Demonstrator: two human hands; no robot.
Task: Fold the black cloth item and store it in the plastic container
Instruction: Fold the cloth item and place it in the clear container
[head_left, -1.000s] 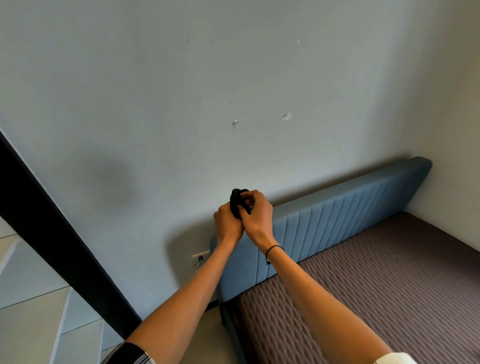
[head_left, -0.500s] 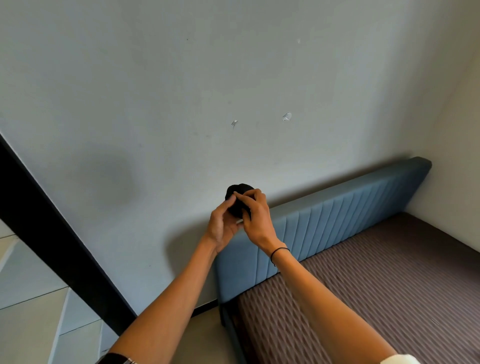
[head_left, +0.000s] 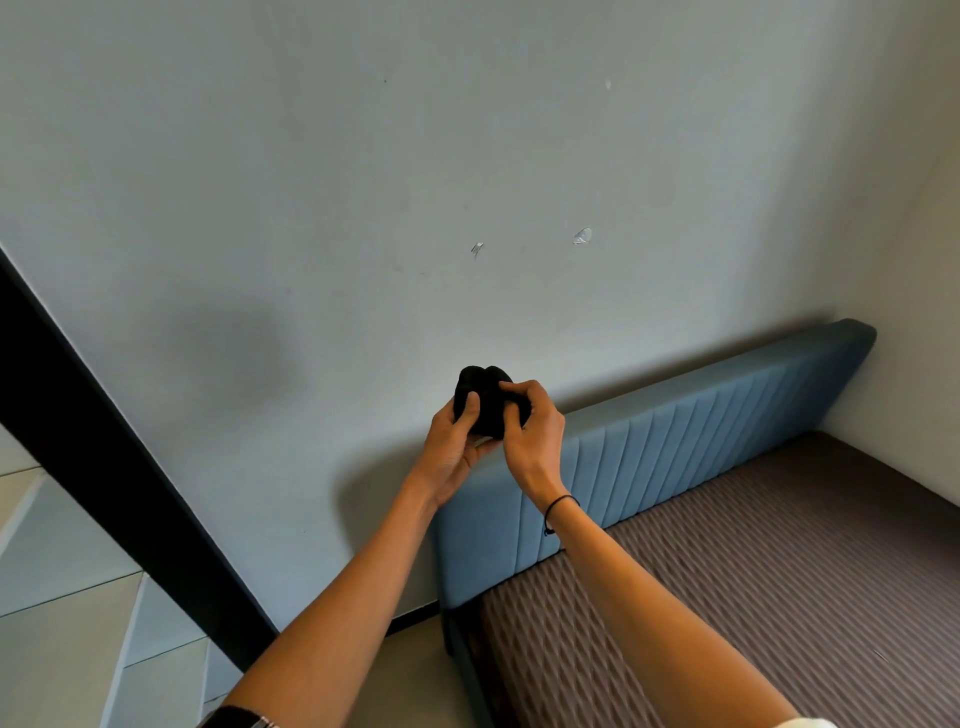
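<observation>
Black cloth bundle (head_left: 480, 397) bunched small, held in mid-air above the blue headboard (head_left: 675, 441). I see my left hand (head_left: 452, 441) cupping it from below, right hand (head_left: 532, 428) pinching its top edge.

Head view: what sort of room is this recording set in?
Most likely a bedroom: a blue padded headboard stands against a plain wall, with a bare quilted mattress in front.
</observation>
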